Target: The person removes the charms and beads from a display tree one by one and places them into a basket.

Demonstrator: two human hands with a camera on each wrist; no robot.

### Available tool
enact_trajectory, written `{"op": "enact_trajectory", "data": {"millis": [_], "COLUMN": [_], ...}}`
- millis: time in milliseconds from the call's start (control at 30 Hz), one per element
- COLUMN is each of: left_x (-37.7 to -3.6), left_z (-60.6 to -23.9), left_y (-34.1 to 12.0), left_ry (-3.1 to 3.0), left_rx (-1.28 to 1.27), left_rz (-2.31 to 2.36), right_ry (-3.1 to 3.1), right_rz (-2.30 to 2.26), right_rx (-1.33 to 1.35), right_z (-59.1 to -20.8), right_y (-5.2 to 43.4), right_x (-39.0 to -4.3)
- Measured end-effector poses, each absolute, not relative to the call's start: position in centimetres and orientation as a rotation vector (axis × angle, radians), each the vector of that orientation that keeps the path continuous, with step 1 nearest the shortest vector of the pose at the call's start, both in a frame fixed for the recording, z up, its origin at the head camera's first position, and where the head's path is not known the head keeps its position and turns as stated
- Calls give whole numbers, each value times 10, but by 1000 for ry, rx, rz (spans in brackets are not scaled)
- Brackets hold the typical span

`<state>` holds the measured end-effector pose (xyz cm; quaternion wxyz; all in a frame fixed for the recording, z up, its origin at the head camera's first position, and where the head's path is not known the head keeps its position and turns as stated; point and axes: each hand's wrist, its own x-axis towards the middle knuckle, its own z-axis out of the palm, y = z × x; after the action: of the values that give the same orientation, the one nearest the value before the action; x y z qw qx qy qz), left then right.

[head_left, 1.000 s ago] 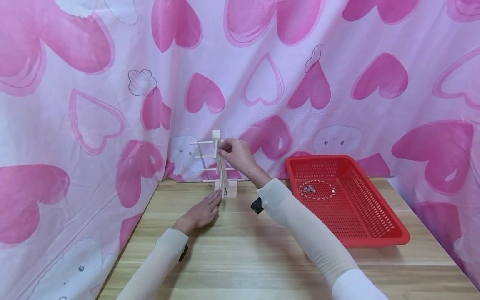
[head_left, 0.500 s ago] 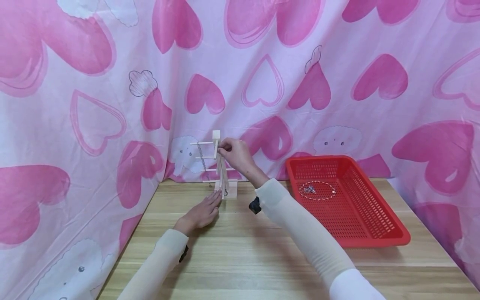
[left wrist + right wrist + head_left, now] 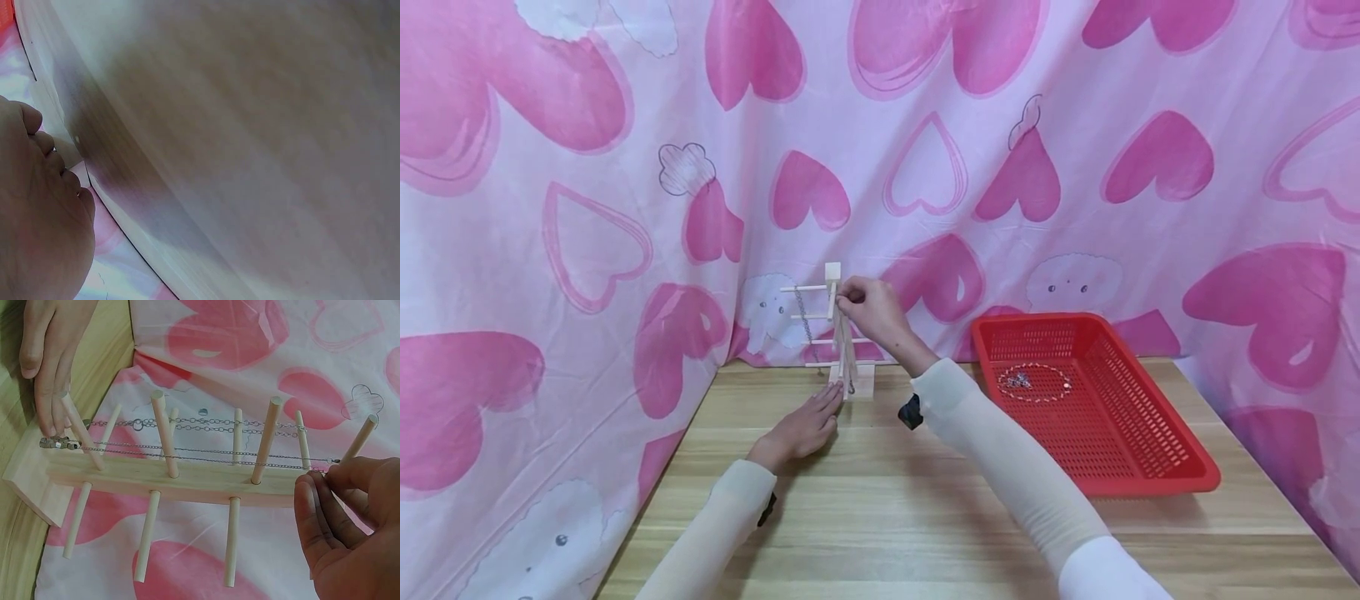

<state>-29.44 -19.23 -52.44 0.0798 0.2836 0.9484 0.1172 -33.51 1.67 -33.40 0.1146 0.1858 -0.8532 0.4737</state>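
Observation:
A small wooden peg stand [image 3: 832, 272] stands upright at the back of the table, against the curtain. My right hand [image 3: 844, 296] pinches a thin silver chain [image 3: 206, 456] beside an upper peg; the chain runs down along the post [image 3: 187, 478] to a small pendant [image 3: 57, 443] near the base. My left hand [image 3: 801, 427] lies flat on the table with straight fingers touching the stand's base [image 3: 28, 481]. A second chain [image 3: 805, 325] hangs from pegs on the stand's left side. The left wrist view shows only the blurred tabletop and the edge of my left hand [image 3: 37, 212].
A red plastic basket [image 3: 1150, 486] sits on the right of the wooden table [image 3: 887, 517], with a beaded necklace [image 3: 1033, 382] lying in it. A pink heart-print curtain [image 3: 925, 125] closes off the back and left sides.

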Motion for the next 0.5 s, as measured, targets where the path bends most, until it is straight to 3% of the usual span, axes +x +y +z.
{"op": "enact_trajectory", "data": {"millis": [500], "left_x": [-295], "left_z": [-526], "left_y": [-192], "left_ry": [2854], "left_rx": [864], "left_rz": [383], "right_ry": [-2394], "right_rz": [1448], "right_rx": [605], "right_z": [-333], "right_y": [24], "right_x": [-330]}}
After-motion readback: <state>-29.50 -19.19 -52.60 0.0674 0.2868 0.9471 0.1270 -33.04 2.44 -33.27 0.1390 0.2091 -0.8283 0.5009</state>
